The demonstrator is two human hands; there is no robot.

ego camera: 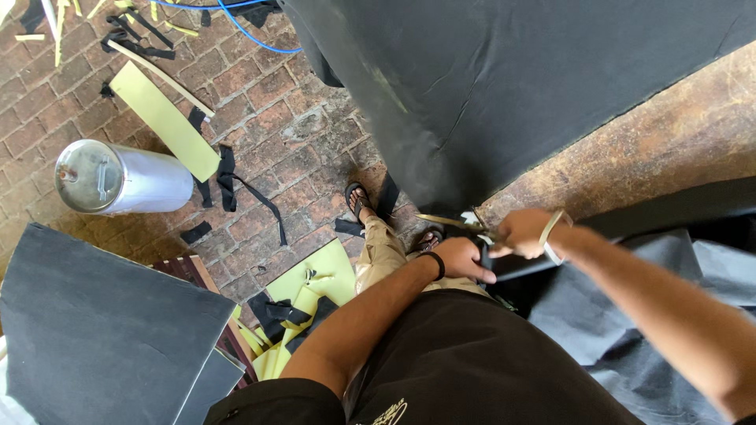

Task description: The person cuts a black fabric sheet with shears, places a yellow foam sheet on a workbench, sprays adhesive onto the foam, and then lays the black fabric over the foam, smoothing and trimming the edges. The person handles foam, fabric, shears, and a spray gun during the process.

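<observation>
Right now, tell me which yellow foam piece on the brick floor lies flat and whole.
The long yellow foam strip beside the silver metal cylinder; the yellow foam scraps by the feet are crumpled offcuts.

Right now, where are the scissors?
In the head view, the scissors are right of centre, held in the right hand at the black sheet's lower edge, just above the left hand.

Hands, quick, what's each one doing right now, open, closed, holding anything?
Left hand: closed, gripping the edge of the black sheet.
Right hand: closed on the scissors, blades pointing left at the sheet's edge.
</observation>
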